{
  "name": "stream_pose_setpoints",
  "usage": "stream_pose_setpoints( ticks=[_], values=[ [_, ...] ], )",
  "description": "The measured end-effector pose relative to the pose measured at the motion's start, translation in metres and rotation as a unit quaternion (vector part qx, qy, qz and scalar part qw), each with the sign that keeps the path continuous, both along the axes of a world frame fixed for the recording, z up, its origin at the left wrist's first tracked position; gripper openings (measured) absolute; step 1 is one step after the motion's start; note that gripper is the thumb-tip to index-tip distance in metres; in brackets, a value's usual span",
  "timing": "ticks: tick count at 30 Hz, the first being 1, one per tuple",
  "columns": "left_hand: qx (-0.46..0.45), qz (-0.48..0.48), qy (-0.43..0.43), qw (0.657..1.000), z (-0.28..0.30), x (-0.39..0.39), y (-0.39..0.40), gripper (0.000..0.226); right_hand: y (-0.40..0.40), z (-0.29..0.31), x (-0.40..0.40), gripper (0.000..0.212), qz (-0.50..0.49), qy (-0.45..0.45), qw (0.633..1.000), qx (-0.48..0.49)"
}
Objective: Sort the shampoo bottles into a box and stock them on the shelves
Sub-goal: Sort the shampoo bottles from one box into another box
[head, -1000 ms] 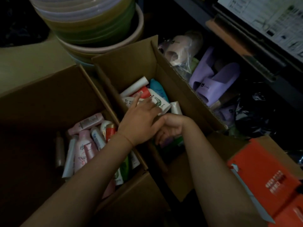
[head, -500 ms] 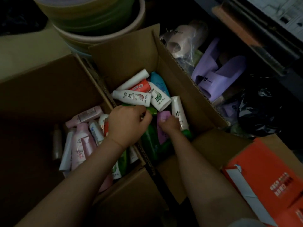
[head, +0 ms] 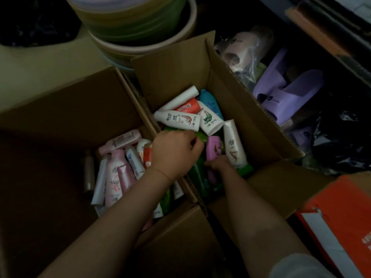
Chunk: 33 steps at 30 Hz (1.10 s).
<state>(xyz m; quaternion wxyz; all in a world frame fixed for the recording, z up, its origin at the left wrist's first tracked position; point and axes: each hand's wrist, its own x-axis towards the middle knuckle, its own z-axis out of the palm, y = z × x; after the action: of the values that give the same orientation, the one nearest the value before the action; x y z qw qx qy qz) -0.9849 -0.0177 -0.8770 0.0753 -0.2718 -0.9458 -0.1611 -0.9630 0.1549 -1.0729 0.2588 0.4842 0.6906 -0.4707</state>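
Two open cardboard boxes stand side by side. The left box [head: 66, 109] holds several pink and white shampoo bottles [head: 115, 173]. In the right box [head: 259, 125] lie white bottles [head: 177, 119], a red one [head: 187, 107], a blue one [head: 208, 100], a purple one [head: 213, 147] and green ones [head: 197, 177]. My left hand [head: 174, 152] reaches over the shared wall into the right box, fingers curled on a green bottle. My right hand [head: 217, 163] is deeper in that box, gripping the purple bottle's lower part; its fingertips are hidden.
Stacked plastic basins [head: 132, 27] stand behind the boxes. To the right lie purple slippers [head: 287, 91], bagged slippers [head: 245, 47] and black plastic bags [head: 341, 141]. An orange carton [head: 339, 217] sits at the lower right. A shelf edge [head: 329, 33] runs along the upper right.
Both hands have drawn back from the far pile to the near part of the right box, uncovering the white bottles. The right hand has sunk lower among the purple and green bottles.
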Motion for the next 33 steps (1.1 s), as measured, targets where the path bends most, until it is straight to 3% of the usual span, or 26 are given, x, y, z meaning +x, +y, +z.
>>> stream_pose_setpoints(
  ticks=[2,5,8,10,12,15,17,18,20,22,24,27,28,30,31,33],
  values=[
    [-0.018,0.006,0.004,1.000,0.003,-0.001,0.004,0.031,-0.004,-0.001,-0.001,0.096,-0.039,0.035,0.994,-0.092],
    [-0.022,0.000,0.009,1.000,0.003,-0.002,0.005,0.030,-0.010,0.011,0.000,0.070,-0.116,0.080,0.963,-0.229],
    [-0.026,-0.006,0.017,0.999,0.001,-0.004,0.005,0.028,-0.011,0.056,-0.001,0.063,-0.214,0.170,0.903,-0.331],
    [-0.036,-0.006,0.015,0.999,0.002,-0.004,0.007,0.028,-0.005,0.090,-0.006,0.062,-0.259,0.234,0.868,-0.353],
    [-0.077,-0.007,-0.008,0.997,0.007,-0.004,0.010,0.035,0.002,0.126,-0.011,0.057,-0.275,0.268,0.857,-0.343],
    [-0.137,-0.011,-0.133,0.982,0.020,-0.013,0.019,0.062,0.003,0.157,-0.016,0.050,-0.272,0.316,0.842,-0.343],
    [-0.050,0.031,-0.325,0.944,0.022,-0.031,0.034,0.082,-0.002,0.161,-0.018,0.042,-0.271,0.327,0.830,-0.362],
    [0.066,0.059,-0.394,0.915,0.022,-0.040,0.045,0.089,-0.005,0.163,-0.018,0.046,-0.272,0.333,0.821,-0.376],
    [0.270,0.113,-0.454,0.842,0.015,-0.059,0.064,0.071,-0.007,0.159,-0.018,0.050,-0.274,0.344,0.802,-0.404],
    [0.353,0.141,-0.527,0.760,0.005,-0.067,0.076,0.040,-0.002,0.153,-0.019,0.035,-0.272,0.342,0.815,-0.380],
    [0.359,0.135,-0.575,0.723,-0.007,-0.063,0.078,0.032,0.005,0.139,-0.020,0.022,-0.274,0.329,0.844,-0.325],
    [0.313,0.138,-0.584,0.736,-0.021,-0.055,0.071,0.042,0.020,0.100,-0.017,0.020,-0.254,0.273,0.919,-0.129],
    [0.302,0.143,-0.589,0.736,-0.024,-0.055,0.070,0.045,0.025,0.085,-0.014,0.028,-0.213,0.231,0.949,-0.025],
    [0.303,0.157,-0.596,0.727,-0.022,-0.055,0.067,0.044,0.030,0.066,-0.005,0.054,-0.124,0.144,0.975,0.119],
    [0.311,0.168,-0.594,0.723,-0.022,-0.056,0.067,0.042,0.031,0.063,-0.001,0.062,-0.110,0.110,0.979,0.135],
    [0.325,0.191,-0.590,0.714,-0.023,-0.059,0.065,0.039,0.035,0.055,0.002,0.057,-0.069,0.059,0.985,0.148]
  ],
)
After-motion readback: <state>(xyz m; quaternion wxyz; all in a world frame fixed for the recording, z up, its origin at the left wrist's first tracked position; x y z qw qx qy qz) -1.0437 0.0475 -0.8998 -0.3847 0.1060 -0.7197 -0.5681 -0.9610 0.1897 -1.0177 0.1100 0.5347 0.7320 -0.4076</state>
